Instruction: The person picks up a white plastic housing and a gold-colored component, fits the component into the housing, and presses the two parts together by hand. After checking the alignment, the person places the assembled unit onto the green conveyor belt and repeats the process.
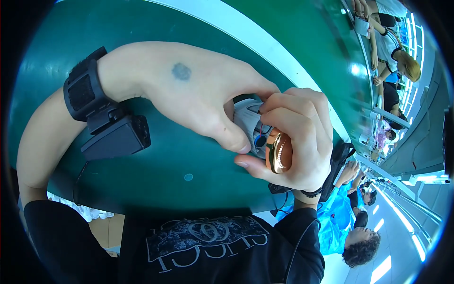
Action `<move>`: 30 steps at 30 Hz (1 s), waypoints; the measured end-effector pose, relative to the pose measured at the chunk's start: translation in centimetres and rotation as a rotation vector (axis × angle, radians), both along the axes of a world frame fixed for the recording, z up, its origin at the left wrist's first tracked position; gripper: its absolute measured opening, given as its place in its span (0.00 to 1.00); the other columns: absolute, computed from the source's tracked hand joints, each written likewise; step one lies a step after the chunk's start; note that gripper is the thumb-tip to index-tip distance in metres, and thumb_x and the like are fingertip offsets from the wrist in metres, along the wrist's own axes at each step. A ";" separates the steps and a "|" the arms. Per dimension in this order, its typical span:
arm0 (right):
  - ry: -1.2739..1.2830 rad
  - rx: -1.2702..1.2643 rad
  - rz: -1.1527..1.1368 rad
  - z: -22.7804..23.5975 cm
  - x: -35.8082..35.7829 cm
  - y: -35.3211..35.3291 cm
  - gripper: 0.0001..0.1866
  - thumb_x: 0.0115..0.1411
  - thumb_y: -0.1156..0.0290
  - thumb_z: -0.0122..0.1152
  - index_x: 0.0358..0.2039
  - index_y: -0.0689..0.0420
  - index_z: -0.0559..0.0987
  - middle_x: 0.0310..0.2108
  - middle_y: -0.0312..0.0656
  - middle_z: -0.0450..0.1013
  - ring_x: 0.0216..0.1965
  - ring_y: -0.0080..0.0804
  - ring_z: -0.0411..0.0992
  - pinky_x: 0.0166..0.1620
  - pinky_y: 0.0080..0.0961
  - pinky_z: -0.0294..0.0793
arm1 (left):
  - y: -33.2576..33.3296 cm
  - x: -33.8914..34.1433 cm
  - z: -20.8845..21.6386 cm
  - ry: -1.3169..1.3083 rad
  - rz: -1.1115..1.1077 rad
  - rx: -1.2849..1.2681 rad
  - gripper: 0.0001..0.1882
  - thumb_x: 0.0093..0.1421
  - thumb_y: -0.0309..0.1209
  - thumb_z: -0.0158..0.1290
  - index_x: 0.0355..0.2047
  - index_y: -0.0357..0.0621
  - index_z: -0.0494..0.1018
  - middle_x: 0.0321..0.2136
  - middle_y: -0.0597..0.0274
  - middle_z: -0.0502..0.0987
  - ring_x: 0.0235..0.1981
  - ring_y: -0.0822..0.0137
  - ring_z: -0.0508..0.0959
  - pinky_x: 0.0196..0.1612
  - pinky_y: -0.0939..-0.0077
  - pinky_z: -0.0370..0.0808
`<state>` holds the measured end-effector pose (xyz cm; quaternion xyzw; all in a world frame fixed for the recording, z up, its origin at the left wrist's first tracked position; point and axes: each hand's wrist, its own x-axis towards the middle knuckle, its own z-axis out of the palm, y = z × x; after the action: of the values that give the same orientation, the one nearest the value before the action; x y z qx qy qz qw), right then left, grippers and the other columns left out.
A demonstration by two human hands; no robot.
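Observation:
My left hand (203, 87) reaches across from the left, its thumb and fingers closed round a pale grey plastic housing (245, 116). Inside the housing's open side I see thin red wire and a round blue-and-black part (259, 141). My right hand (305, 125) is closed round a shiny copper-coloured rounded cover (283, 154) with a row of small notches along it. That cover sits right beside the housing's opening; whether the two touch is hard to tell. My right fingertips curl over the top of the housing and hide part of it.
Beneath my hands is a green work table (189, 156), with a pale strip (279, 49) running along its far side. A black device (116, 137) is strapped to my left wrist. A person in a blue top (338, 217) sits close on the right. More people work farther off. A cardboard box (106, 231) stands below the table's near edge.

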<state>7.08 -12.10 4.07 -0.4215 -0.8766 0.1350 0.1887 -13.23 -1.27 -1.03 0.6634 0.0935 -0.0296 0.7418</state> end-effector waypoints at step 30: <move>0.026 0.018 -0.028 0.1 -0.1 -1.3 0.38 0.41 0.58 0.88 0.45 0.64 0.73 0.39 0.53 0.77 0.41 0.42 0.79 0.43 0.31 0.82 | -0.3 0.1 0.1 0.027 -0.021 0.045 0.28 0.62 0.32 0.62 0.60 0.34 0.70 0.38 0.53 0.81 0.32 0.66 0.83 0.34 0.75 0.77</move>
<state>7.00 -13.39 4.19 -0.4302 -0.8693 0.1300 0.2060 -13.10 -1.59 -0.96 0.6805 0.0969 -0.0442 0.7249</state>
